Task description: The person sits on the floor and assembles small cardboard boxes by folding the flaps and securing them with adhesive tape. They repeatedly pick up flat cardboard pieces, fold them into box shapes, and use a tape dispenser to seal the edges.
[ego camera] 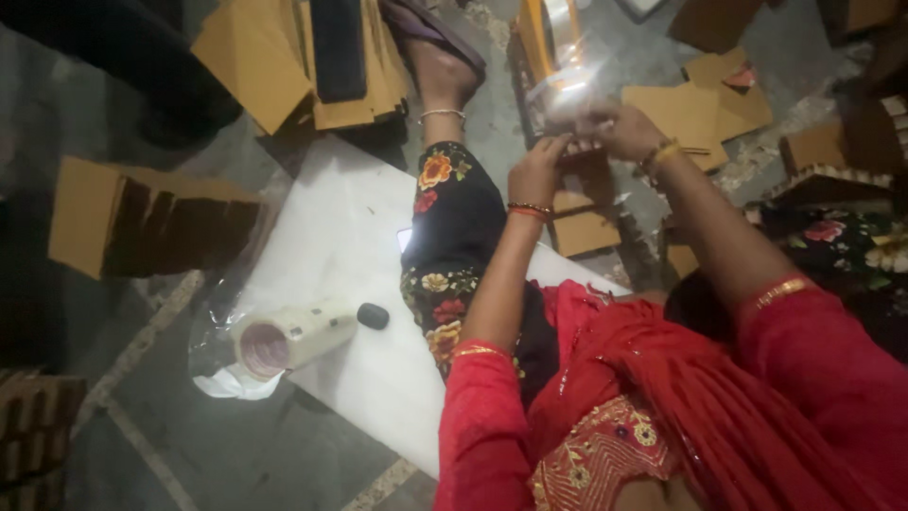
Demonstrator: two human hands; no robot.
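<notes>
My left hand [537, 168] and my right hand [619, 128] meet at the top middle, above my outstretched leg in black floral cloth [452, 222]. Both pinch a small shiny clear plastic piece [566, 95] that glares in the light, with a dark flat item [579, 149] between the fingers. Bangles circle both wrists. Red sleeves and a red scarf fill the lower right. What exactly lies in the fingers is blurred.
A white board [326, 246] lies on the floor with a cream roll in a plastic bag [284, 339] and a small black object [373, 315]. Brown cardboard pieces [690, 109] and stacks [142, 220] lie around. My bare foot [443, 71] points up.
</notes>
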